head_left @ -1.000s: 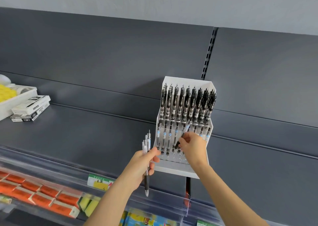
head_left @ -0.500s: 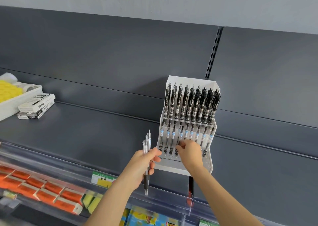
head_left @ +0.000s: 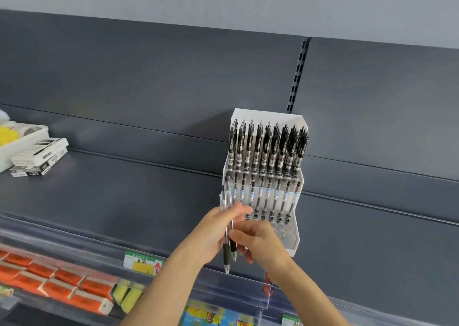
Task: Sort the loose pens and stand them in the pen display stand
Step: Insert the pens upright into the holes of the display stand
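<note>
The loose pens [head_left: 226, 253] in the left hand [head_left: 213, 231] are clear with black grips. Just above its fingers [head_left: 242, 210], the pen display stand [head_left: 294, 239] is white, and its standing pens [head_left: 258, 147] have black tops and pale blue labels. Below and left of the fingers are orange packs [head_left: 57, 286] and a green-and-yellow tag [head_left: 142, 263] with a red arrow. The shelf [head_left: 111, 196] is dark grey.

Left hand [head_left: 218, 229], right hand [head_left: 262, 239] — on loose pens [head_left: 226, 252]
</note>
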The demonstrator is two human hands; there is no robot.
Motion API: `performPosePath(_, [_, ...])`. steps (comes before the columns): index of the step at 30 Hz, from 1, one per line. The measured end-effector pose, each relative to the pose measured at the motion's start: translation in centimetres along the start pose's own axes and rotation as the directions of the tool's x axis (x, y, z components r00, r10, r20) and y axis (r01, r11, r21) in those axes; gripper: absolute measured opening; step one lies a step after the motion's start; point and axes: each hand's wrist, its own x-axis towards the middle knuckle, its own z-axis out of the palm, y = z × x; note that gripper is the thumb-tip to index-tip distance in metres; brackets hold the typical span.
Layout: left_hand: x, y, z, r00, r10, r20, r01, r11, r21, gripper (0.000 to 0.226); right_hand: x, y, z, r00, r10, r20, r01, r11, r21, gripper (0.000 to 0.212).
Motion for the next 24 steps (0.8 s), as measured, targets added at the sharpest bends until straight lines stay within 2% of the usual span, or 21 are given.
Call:
performPosePath(2, [0.1, 0.0, 0.3, 0.999, -0.009, 0.046, 0.009, 1.0, -0.014, 0.051, 0.0, 0.2, -0.3, 0.999, 0.038, 0.006, -0.039, 0.997, 0.069, 0.018])
performPosePath(4, [0.4, -0.3, 0.2, 1.0, -0.01, 0.023, 0.01, 1.0, 0.008, 0.058, 0.0, 0.5, -0.8, 0.997, 0.07, -0.031, -0.065, 0.99, 0.125, 0.017])
performPosePath(8, [0.1, -0.3, -0.5, 0.995, -0.009, -0.1, 0.014, 0.999, 0.051, 0.034, 0.1, 1.4, -2.4, 0.981, 0.119, -0.153, -0.101, 0.988, 0.119, 0.011])
performPosePath(10, [-0.1, -0.3, -0.7, 0.989, -0.045, -0.14, 0.061, 0.992, 0.112, 0.034, 0.2, 1.9, -3.0, 0.973, 0.142, -0.183, -0.119, 0.984, 0.128, 0.004])
performPosePath(12, [0.0, -0.5, -0.9, 0.982, -0.086, -0.168, 0.109, 0.986, 0.129, 0.034, 0.3, 2.2, -3.3, 0.965, 0.159, -0.206, -0.129, 0.98, 0.15, 0.01])
performPosePath(15, [0.0, -0.7, -0.8, 0.977, -0.12, -0.177, 0.114, 0.993, -0.041, 0.022, 0.5, 2.6, -3.8, 0.957, 0.169, -0.234, -0.133, 0.978, 0.16, 0.013])
performPosePath(18, [-0.1, -0.9, -0.9, 0.981, -0.041, -0.191, 0.016, 0.991, -0.131, 0.018, 0.8, 2.8, -4.3, 0.946, 0.171, -0.276, -0.126, 0.977, 0.175, 0.003])
performPosePath(24, [-0.1, -1.2, -1.4, 0.979, 0.098, -0.179, -0.085, 0.993, 0.078, 0.026, 2.9, 2.1, -5.8, 0.872, 0.023, -0.49, -0.039, 0.999, -0.023, 0.009])
